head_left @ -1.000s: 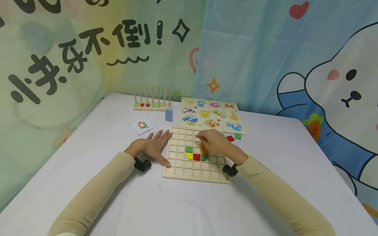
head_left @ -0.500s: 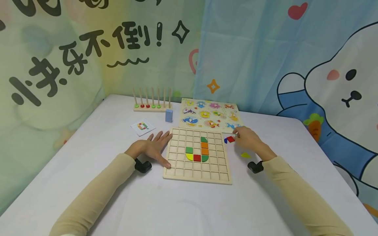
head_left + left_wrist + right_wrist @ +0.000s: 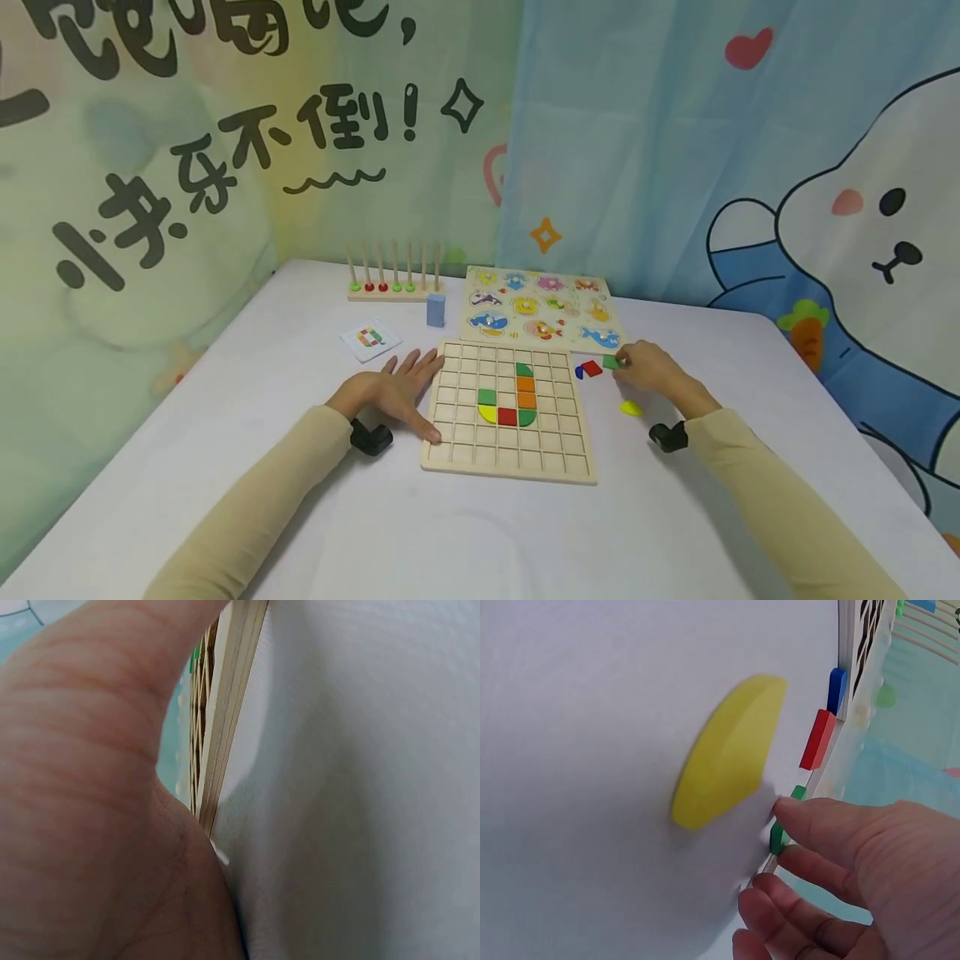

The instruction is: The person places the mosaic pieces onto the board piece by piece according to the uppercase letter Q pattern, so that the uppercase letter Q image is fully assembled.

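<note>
Nearest lies a square, pale plywood grid board (image 3: 510, 459), seven coloured tiles (image 3: 507, 417) set in its cells. Take its middle as the clock's centre, twelve pointing away from the person. It looks stiff and flat, easily steadied by its edges. At three o'clock, on the white tablecloth, is a loose yellow round-edged tile (image 3: 632, 408). At nine to ten, the left hand (image 3: 390, 395) rests against the board's edge, thumb and fingers spread apart.

At two o'clock, the right hand (image 3: 652, 371) pinches a small green square tile (image 3: 611, 362) between thumb and index finger. The tile is probably light, rigid and hard to break; its smooth faces may slip, so opposite side edges seem the surest hold. Just beside it are a red square tile (image 3: 592, 368) and a blue tile (image 3: 579, 372), its shape unclear.

Farther off stand a white pattern card (image 3: 371, 340) at ten, a blue block (image 3: 436, 310) at eleven, an animal puzzle board (image 3: 498, 300) at twelve, and a wooden bead rack (image 3: 395, 296) at eleven.
</note>
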### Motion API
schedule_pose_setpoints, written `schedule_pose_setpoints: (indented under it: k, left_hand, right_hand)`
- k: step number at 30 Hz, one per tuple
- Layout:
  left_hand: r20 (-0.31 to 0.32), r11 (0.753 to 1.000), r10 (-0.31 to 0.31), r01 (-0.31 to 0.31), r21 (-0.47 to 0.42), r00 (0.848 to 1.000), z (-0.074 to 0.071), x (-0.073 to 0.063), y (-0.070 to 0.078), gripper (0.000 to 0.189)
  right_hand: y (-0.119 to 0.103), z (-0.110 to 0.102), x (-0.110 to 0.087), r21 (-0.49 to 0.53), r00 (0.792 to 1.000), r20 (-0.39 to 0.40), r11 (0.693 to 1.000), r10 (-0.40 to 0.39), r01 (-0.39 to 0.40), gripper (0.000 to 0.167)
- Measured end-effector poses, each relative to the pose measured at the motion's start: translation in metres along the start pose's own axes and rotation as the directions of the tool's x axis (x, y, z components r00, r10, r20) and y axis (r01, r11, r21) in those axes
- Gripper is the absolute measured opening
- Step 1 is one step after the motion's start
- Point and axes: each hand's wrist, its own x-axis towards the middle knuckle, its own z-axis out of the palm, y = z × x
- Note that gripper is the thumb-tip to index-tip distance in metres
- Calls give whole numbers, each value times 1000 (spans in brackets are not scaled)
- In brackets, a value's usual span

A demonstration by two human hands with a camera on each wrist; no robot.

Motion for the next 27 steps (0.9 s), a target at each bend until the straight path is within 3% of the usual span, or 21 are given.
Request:
schedule_pose_setpoints:
  k: [7,15,21,27]
  left_hand:
    - [-10,1000,-23,23,20,1000,11,11,-9,134]
    - [0,1000,8,-8,11,1000,7,4,-3,135]
    - [-1,1000,-3,3,14,1000,4,3,-3,133]
    - [1,1000,-13,13,27,1000,3,5,-4,132]
  right_hand:
    - [5,5,0,26,1000,5,1000,5,-5,40]
    - [5,4,-3,40,1000,-15,999,15,-14,41]
    - [-20,-5,-4,-16,989,-111,995,-96,94,39]
    - [-65,-3,-7,-42,961,-101,966,-259,256,33]
